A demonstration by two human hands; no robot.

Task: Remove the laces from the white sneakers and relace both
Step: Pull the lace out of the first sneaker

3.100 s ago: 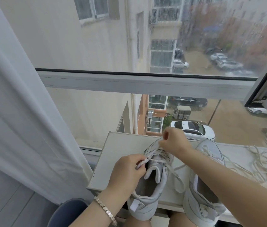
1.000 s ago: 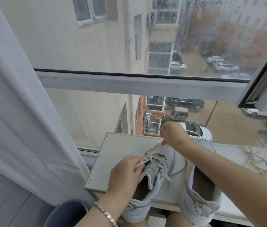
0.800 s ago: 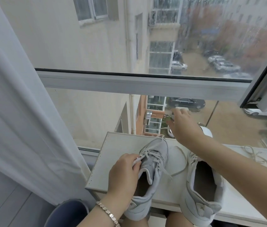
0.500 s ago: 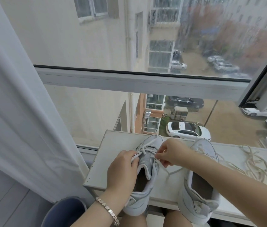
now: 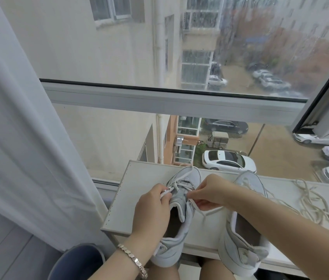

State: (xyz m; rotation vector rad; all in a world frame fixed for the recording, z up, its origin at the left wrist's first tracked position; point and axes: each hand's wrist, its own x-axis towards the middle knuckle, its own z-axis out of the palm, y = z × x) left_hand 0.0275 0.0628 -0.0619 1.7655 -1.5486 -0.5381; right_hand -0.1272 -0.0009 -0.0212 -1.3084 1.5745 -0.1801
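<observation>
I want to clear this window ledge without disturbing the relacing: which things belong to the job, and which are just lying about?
Job: left hand and right hand, both pinching the threaded lace; sneaker in hand; second sneaker; loose lace.
Lying about: curtain; bracelet; dark blue container.

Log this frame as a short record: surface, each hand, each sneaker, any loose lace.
surface: white board at the window
left hand: pinches a lace end at the partly laced sneaker
right hand: pinches that sneaker's lace on the other side
second sneaker: beside it, untouched, heel toward the person
loose lace: tangled on the board, past the second sneaker
left wrist: bracelet
</observation>
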